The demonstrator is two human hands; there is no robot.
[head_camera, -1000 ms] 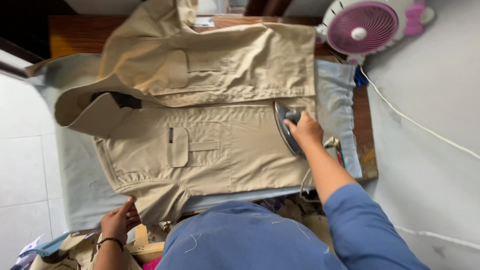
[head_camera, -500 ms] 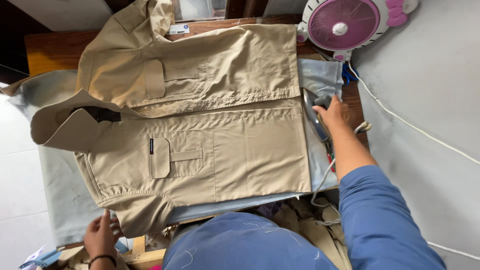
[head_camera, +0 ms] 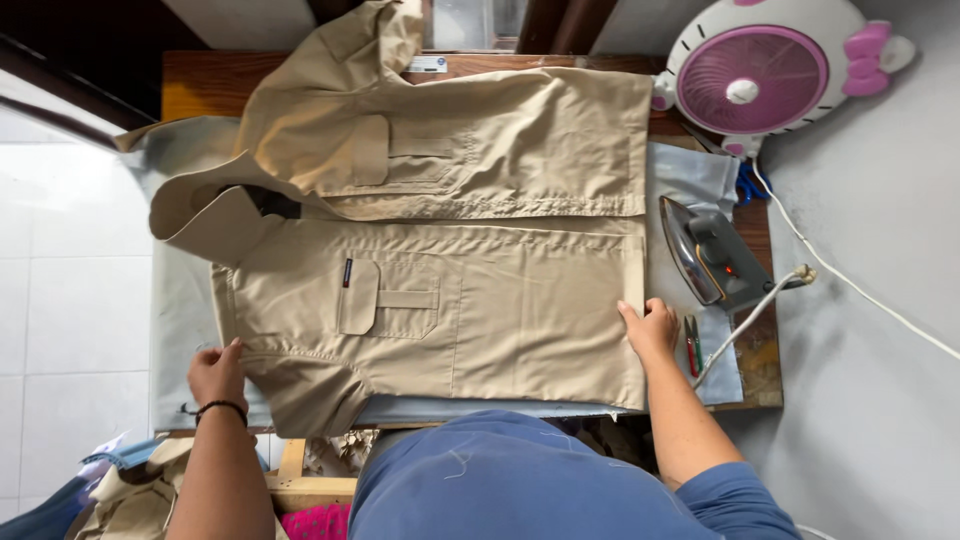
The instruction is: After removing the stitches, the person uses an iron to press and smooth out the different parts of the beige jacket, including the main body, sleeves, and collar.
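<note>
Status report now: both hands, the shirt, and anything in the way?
Left hand on shirt sleeve, right hand on hem. Shirt flat on board. Iron standing beside, apart from the hands.

A small white rectangular label (head_camera: 428,64) lay at the far edge of the ironing table (head_camera: 200,95), just beside the raised collar of the tan shirt (head_camera: 480,300). A narrow dark tab (head_camera: 347,272), upright and slim, was sewn at the top edge of the shirt's near chest pocket (head_camera: 385,298). No packages, signs or screens showed.
</note>
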